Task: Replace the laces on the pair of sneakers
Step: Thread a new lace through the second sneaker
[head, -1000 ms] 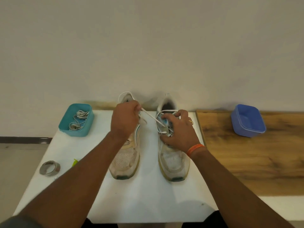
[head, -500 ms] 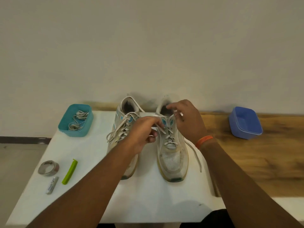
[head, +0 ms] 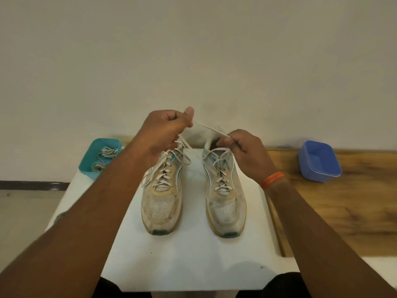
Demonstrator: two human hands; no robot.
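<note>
— Sneakers (head: 193, 192) sit side by side on the white worktop (head: 189, 261), toes toward the person. What's different from a moment ago?

— Half a second back both hands were low over the right sneaker (head: 224, 190). Now the left hand (head: 163, 134) has lifted and swung left, and a white lace (head: 209, 128) runs taut from it to the right hand (head: 245, 148).

— And each grip?

— Both clenched on that lace: left pinching one end by the thumb, right pinching it just above the right sneaker's collar.

— Meaning?

— I'd judge the top of the right sneaker's lacing is being drawn tight for tying. Both look laced through. Other laces lie in the teal tub (head: 100, 158); the blue tub (head: 320, 161) holds nothing I can see.
</note>
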